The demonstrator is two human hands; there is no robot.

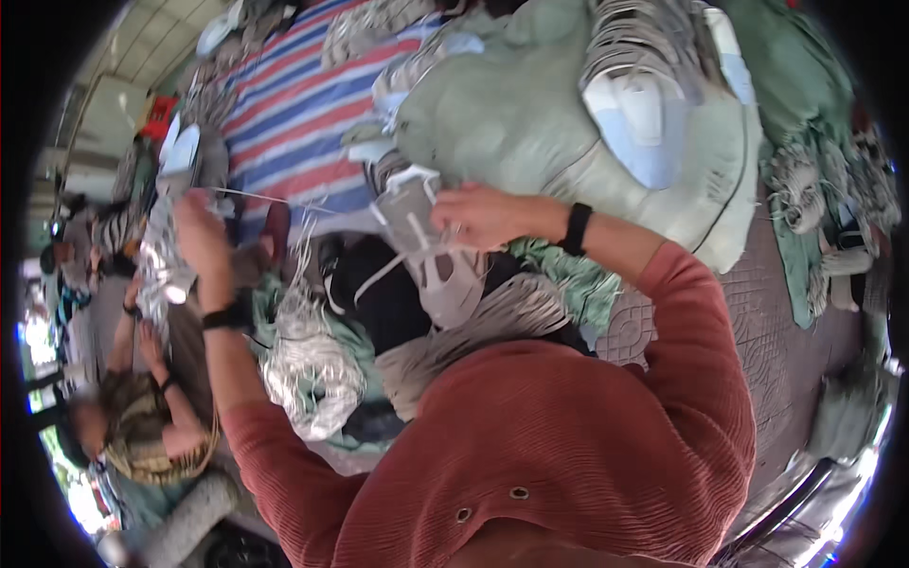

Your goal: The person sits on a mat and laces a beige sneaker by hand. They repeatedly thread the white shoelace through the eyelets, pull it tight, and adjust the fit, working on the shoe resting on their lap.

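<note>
Pale grey and limp, a shoe upper (451, 292) with cutout openings sits just beyond a layered bundle of grey uppers (511, 317), its edge pinched in the fingers of the right hand (488, 213). The left hand (204, 237) has its blurred fingers narrowed on a thin white lace (251, 196). Stringy white cords (317, 374) coil in a heap to the left; beyond spreads a striped sheet (303, 114) beside a pale green sack (502, 118)

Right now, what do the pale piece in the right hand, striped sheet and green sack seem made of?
Pale piece: perhaps fabric or synthetic leather, matte, with a thin curving strap. Striped sheet: likely woven plastic, dull, judging by its bold stripes. Green sack: plastic or cloth, smooth, softly creased.
</note>
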